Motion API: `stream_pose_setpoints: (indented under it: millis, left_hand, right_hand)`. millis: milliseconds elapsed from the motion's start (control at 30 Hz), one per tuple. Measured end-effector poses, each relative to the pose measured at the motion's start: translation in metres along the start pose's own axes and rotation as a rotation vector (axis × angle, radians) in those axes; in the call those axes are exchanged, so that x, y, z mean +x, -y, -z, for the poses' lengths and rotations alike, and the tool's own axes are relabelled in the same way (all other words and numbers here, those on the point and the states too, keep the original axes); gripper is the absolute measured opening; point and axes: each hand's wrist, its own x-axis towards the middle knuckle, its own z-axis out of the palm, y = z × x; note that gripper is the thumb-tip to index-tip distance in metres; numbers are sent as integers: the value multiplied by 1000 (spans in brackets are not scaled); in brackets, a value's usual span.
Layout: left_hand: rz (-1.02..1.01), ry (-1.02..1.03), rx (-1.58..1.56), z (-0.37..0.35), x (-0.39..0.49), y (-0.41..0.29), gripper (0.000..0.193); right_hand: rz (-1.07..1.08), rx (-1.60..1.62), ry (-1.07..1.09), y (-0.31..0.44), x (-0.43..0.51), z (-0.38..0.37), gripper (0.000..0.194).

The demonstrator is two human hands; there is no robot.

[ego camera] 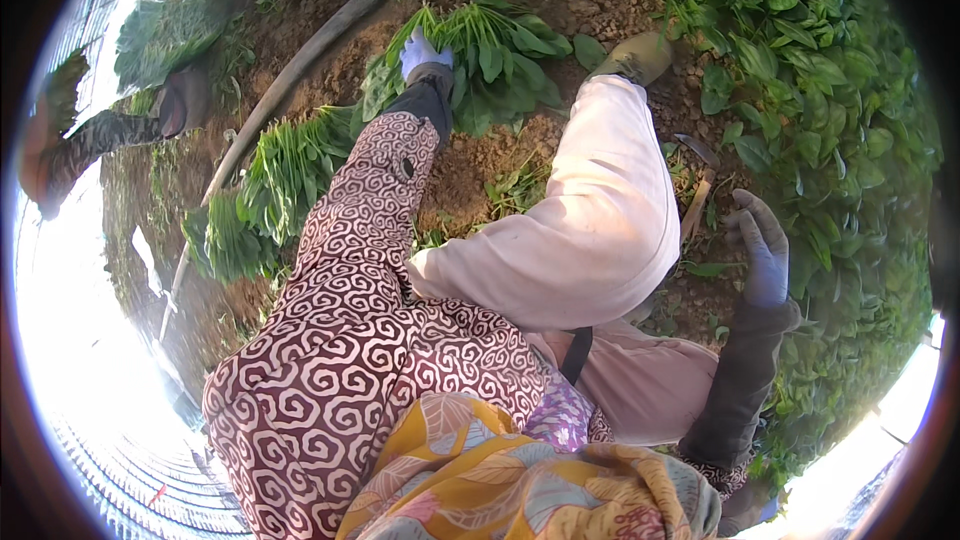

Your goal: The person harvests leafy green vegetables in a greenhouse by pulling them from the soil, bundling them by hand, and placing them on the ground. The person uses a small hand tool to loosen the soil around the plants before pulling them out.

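My left hand (424,54), in a pale lavender glove, reaches down to the stem end of a pile of cut leafy greens (499,45) on the soil. Its fingers are partly hidden among the stems, so whether they grip is unclear. Over the ground on the right, my gloved right hand (763,244) has bent, parted fingers with nothing between them. A sickle (697,204) with a wooden handle and curved metal blade lies close by, between that hand and my pink-trousered leg (600,195).
More cut bunches (281,172) lie in a row at left. A long grey pipe or hose (262,105) curves past them. Dense growing greens (840,150) fill the right side. Another person's dark sleeve (112,136) shows at far left, near a leaf-filled clear plastic bag (176,34).
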Motion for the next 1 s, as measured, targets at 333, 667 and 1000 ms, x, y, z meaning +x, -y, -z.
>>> stream_pose_setpoints:
  millis: [333, 667, 1000]
  left_hand:
    - [94, 6, -171, 33, 30, -15, 41]
    - [54, 256, 55, 3, 47, 9, 47]
    - [-426, 346, 104, -18, -8, 28, 73]
  right_hand:
    - [-21, -23, 47, 8, -6, 2, 29]
    - [-109, -36, 108, 18, 2, -9, 28]
    - [-98, -78, 168, 11, 11, -7, 31]
